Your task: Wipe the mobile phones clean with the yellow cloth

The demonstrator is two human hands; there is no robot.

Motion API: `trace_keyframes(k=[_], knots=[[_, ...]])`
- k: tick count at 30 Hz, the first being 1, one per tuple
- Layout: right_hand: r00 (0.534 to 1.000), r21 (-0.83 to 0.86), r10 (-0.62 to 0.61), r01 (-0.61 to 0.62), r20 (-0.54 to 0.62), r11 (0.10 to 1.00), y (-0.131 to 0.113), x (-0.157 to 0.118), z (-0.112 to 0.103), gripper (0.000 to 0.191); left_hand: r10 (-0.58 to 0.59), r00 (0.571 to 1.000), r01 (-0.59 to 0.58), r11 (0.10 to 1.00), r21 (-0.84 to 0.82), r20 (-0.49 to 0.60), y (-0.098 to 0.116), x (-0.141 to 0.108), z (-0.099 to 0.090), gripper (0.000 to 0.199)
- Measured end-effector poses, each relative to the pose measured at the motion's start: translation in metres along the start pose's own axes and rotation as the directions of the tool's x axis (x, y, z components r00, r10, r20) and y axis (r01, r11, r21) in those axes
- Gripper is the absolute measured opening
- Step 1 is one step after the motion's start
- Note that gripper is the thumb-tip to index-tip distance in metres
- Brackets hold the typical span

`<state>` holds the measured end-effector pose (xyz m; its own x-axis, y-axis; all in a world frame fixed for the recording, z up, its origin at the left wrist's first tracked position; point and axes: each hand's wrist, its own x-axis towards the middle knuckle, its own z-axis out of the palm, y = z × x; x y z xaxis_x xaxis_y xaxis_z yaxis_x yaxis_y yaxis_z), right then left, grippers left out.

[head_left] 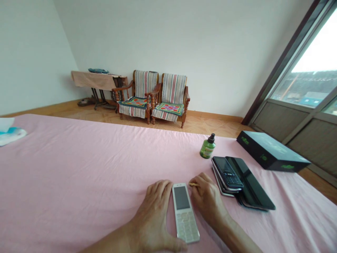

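A white keypad mobile phone (185, 214) lies face up on the pink bed sheet, its screen dark. My left hand (154, 214) steadies it, with the fingers along its upper left edge and the thumb at its bottom end. On the phone's right side, my right hand (206, 195) is closed, pinching a short thin tan stick (194, 184). The stick's tip points toward the phone's top right corner; whether it touches cannot be made out. Most of the stick is hidden in my fingers.
Right of my hands, a dark keypad phone (228, 174) tops a stack beside a black tablet (251, 184). Behind stand a green spray bottle (207, 147) and a black box (271, 151). A white-and-blue item (12, 135) lies far left. Two wooden chairs (170, 95) stand beyond.
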<state>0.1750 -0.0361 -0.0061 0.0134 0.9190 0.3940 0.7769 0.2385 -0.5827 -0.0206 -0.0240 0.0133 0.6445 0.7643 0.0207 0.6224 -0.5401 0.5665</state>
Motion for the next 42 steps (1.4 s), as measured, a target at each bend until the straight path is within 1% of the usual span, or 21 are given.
trace_keyframes(k=[2, 4, 7, 10, 13, 16, 23, 28, 31, 33, 34, 38, 40, 42], knots=[[1.000, 0.080, -0.022, 0.022, -0.006, 0.997, -0.003, 0.000, 0.000, 0.023, -0.006, 1.000, 0.006, 1.000, 0.014, 0.014, 0.000, 0.000, 0.000, 0.113], [0.999, 0.157, -0.043, 0.039, 0.022, 0.987, -0.006, 0.000, 0.002, 0.025, -0.016, 1.000, 0.015, 0.999, 0.036, 0.027, -0.001, -0.001, 0.002, 0.120], [0.996, 0.192, -0.056, 0.042, 0.069, 0.980, -0.008, 0.000, 0.007, 0.027, 0.010, 1.000, -0.010, 0.999, 0.040, 0.016, -0.004, -0.001, 0.004, 0.125], [0.992, 0.194, -0.069, 0.047, 0.107, 0.980, -0.005, 0.003, 0.007, 0.026, 0.051, 0.999, -0.051, 0.999, 0.019, -0.003, -0.005, 0.000, 0.003, 0.118], [0.985, 0.211, -0.091, 0.060, 0.144, 0.976, -0.001, 0.003, 0.003, 0.025, 0.043, 0.999, -0.043, 0.999, 0.012, -0.001, -0.001, 0.001, 0.000, 0.115], [0.980, 0.234, -0.109, 0.068, 0.168, 0.970, 0.000, -0.004, -0.002, 0.024, 0.040, 0.999, -0.040, 0.999, 0.005, 0.000, 0.001, 0.001, -0.002, 0.113], [0.965, 0.287, -0.090, 0.016, 0.246, 0.958, -0.005, -0.025, -0.011, 0.026, 0.057, 0.998, -0.057, 0.998, 0.004, -0.007, -0.002, 0.001, 0.002, 0.116], [0.941, 0.286, -0.054, -0.047, 0.335, 0.957, -0.011, -0.028, -0.021, 0.030, 0.063, 0.998, -0.063, 0.998, 0.014, 0.005, -0.001, 0.001, 0.001, 0.116], [0.925, 0.274, -0.032, -0.079, 0.379, 0.959, -0.013, -0.027, -0.027, 0.032, 0.074, 0.997, -0.074, 0.997, 0.005, 0.008, -0.001, 0.002, 0.000, 0.113], [0.932, 0.278, -0.028, -0.079, 0.362, 0.957, -0.012, -0.026, -0.029, 0.029, 0.086, 0.996, -0.086, 0.996, 0.006, 0.002, -0.001, 0.002, 0.000, 0.113], [0.943, 0.283, -0.028, -0.072, 0.333, 0.957, -0.011, -0.025, -0.029, 0.026, 0.093, 0.996, -0.093, 0.996, 0.008, -0.001, -0.002, 0.002, 0.000, 0.113], [0.991, 0.285, -0.015, -0.024, 0.135, 0.958, -0.001, -0.015, -0.020, 0.021, 0.120, 0.993, -0.120, 0.993, 0.010, -0.009, -0.005, 0.003, 0.002, 0.115], [0.997, 0.283, -0.035, 0.013, 0.073, 0.959, 0.002, -0.010, -0.015, 0.021, 0.123, 0.992, -0.123, 0.992, 0.011, -0.002, -0.005, 0.003, 0.001, 0.114], [0.996, 0.280, -0.065, 0.046, 0.059, 0.959, 0.004, -0.006, -0.010, 0.022, 0.126, 0.992, -0.126, 0.992, 0.016, 0.010, -0.005, 0.003, 0.001, 0.114]])
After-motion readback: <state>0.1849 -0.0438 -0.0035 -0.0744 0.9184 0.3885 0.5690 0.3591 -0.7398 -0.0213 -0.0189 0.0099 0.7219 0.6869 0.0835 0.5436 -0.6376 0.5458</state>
